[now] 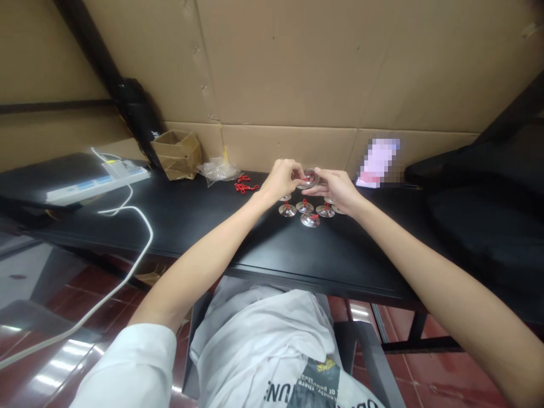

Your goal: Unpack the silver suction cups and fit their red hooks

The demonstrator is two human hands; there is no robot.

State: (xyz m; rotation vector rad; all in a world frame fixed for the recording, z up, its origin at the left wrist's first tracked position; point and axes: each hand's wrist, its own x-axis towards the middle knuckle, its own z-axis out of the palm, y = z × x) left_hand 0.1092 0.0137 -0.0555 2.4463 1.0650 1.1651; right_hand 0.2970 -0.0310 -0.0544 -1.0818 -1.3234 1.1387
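Both hands are raised just above the black table [204, 221], meeting over one small silver metal disc [309, 179] with a red cord in its middle. My left hand [281, 178] pinches the disc's left side, fingers curled. My right hand [335, 187] holds its right side, thumb and fingers closed on it. Beneath the hands, several more silver discs with red cords [306, 212] lie in a cluster on the table. A few loose red cords [244, 185] lie to the left of my left hand.
A small cardboard box [177, 153] and a crumpled clear plastic bag [216, 168] stand at the back left against the cardboard wall. A white power strip [100, 181] with a white cable [140, 226] lies far left. A black bag [484, 192] fills the right.
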